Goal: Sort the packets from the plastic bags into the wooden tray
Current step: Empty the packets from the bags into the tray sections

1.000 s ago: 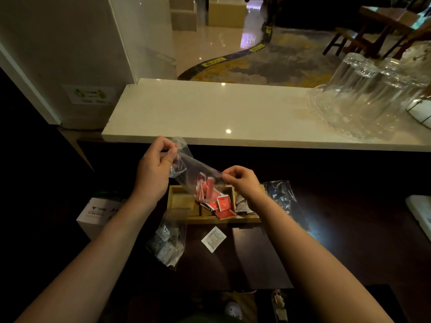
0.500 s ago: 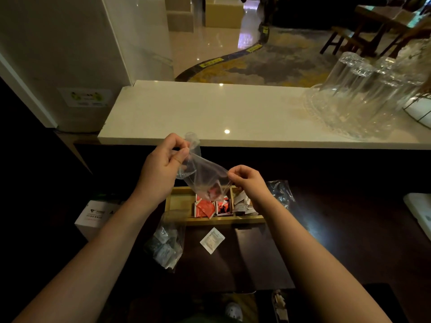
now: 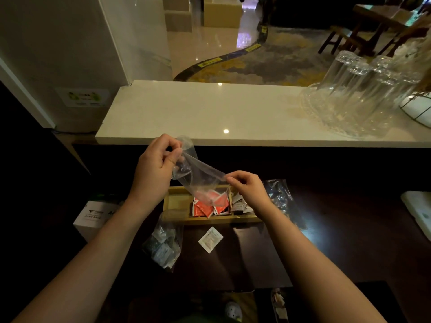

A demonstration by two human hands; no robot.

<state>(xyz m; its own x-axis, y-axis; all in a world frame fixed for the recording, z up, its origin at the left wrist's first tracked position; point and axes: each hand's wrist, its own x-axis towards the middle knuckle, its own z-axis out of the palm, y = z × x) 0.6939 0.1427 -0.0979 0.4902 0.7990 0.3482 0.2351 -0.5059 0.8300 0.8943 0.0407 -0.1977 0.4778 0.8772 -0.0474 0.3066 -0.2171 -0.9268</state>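
I can make out print on the white box [image 3: 93, 215] by my left arm, but nothing readable.

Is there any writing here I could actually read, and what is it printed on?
White box: a logo and lines of print, too blurred to read.
Wall sticker: green print, too blurred.
Yellow floor labels: too small.
Loose white packet: faint print, unreadable.
Red packets: no legible text.

Glasses [image 3: 356, 94] on counter [image 3: 210, 113]; box [image 3: 93, 215] left.
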